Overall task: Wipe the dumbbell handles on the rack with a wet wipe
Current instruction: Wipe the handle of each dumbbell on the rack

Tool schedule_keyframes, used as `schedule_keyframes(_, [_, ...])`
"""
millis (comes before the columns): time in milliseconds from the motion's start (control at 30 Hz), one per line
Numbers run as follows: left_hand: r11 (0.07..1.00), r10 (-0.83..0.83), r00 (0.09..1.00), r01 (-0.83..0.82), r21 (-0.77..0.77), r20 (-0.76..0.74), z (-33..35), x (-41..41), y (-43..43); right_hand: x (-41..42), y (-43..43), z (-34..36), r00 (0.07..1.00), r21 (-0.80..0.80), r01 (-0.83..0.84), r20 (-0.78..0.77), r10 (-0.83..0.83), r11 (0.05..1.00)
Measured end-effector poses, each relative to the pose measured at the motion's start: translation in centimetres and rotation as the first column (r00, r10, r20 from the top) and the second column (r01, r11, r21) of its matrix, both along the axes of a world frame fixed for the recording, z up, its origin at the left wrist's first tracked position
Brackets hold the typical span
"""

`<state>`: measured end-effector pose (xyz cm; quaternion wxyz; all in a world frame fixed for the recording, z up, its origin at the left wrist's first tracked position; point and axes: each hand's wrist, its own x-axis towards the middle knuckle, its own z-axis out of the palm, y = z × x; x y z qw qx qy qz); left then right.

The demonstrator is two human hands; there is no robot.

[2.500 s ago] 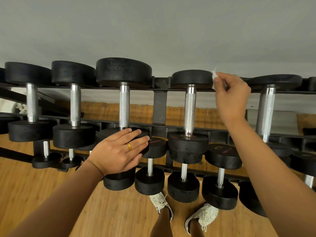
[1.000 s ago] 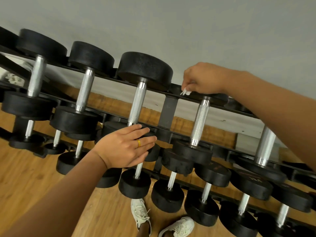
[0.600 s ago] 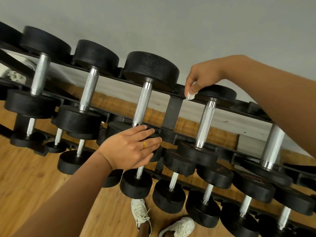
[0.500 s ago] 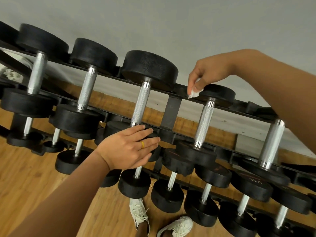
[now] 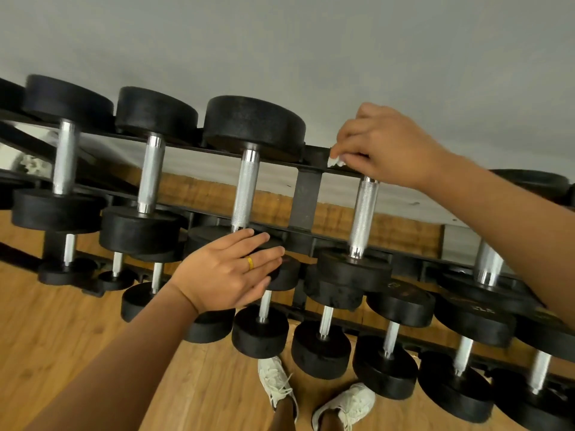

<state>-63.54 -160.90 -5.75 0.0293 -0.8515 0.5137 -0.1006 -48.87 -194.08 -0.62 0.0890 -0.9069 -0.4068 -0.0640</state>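
Note:
A black rack [image 5: 306, 197] holds rows of black dumbbells with knurled steel handles. My right hand [image 5: 387, 144] pinches a small white wet wipe [image 5: 336, 161] at the far top end of one top-row handle [image 5: 362, 213], covering that dumbbell's far head. My left hand [image 5: 227, 272], wearing a gold ring, rests flat with straight fingers on the near head of the neighbouring dumbbell, whose handle [image 5: 245, 191] stands just above it. More top-row handles [image 5: 151, 172] lie to the left.
Lower rows of smaller dumbbells [image 5: 259, 331] jut out toward me over the wooden floor [image 5: 62, 353]. My white shoes [image 5: 277, 384] stand below the rack. A grey wall [image 5: 280, 42] rises behind it.
My right hand with the wipe has settled lower, onto the top end of the handle. The left hand stays on the dumbbell head. The view has shifted and tilted.

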Motion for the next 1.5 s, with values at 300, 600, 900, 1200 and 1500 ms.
schedule_keyframes(300, [0.998, -0.006, 0.999, 0.009, 0.065, -0.051, 0.8, 0.3, -0.4, -6.0, -2.4, -3.8, 0.857, 0.505, 0.336, 0.186, -0.48, 0.795])
schedule_keyframes(600, [0.918, -0.147, 0.987, 0.161, 0.362, -0.064, 2.0, 1.1, -2.5, -9.1, -1.6, -5.2, 0.491, 0.632, 0.775, -0.582, -0.649, 0.02])
schedule_keyframes(900, [0.957, -0.181, 0.983, 0.178, 0.23, -0.005, 1.4, 0.7, -2.1, -9.9, -1.6, -5.0, 0.469, 0.561, 0.824, -0.75, -0.466, -0.074])
schedule_keyframes(1200, [0.97, -0.18, 0.984, 0.179, 0.164, -0.007, 0.9, 0.7, -1.8, -7.3, -2.9, -6.6, 0.416, 0.519, 0.855, -0.703, -0.577, -0.017])
schedule_keyframes(1500, [0.976, -0.151, 0.989, 0.15, 0.156, -0.009, 0.7, 0.7, -1.9, -8.2, -2.9, -7.2, 0.434, 0.521, 0.851, -0.764, -0.478, -0.061])
